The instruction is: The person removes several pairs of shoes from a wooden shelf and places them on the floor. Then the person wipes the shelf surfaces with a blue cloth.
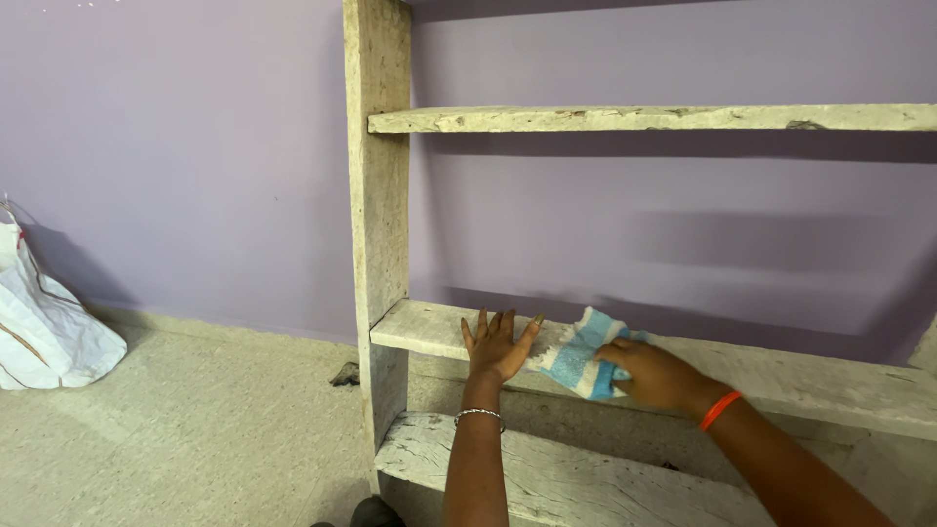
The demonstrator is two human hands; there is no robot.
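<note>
Right hand (pixel 656 376) clutches blue-white cloth (pixel 578 357) on middle shelf (pixel 810 376); left hand (pixel 498 344) flat, fingers spread, just left of cloth | upright post (pixel 381 195) farther left; white sack (pixel 44 327) well apart | three shelves, one cloth, one sack | rough whitewashed wood; purple wall (pixel 176 146); pale floor (pixel 195 429)

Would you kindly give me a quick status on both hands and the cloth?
Left hand flat on middle shelf, fingers spread. Right hand gripping blue-and-white cloth on same shelf. Nothing in the way there.
</note>
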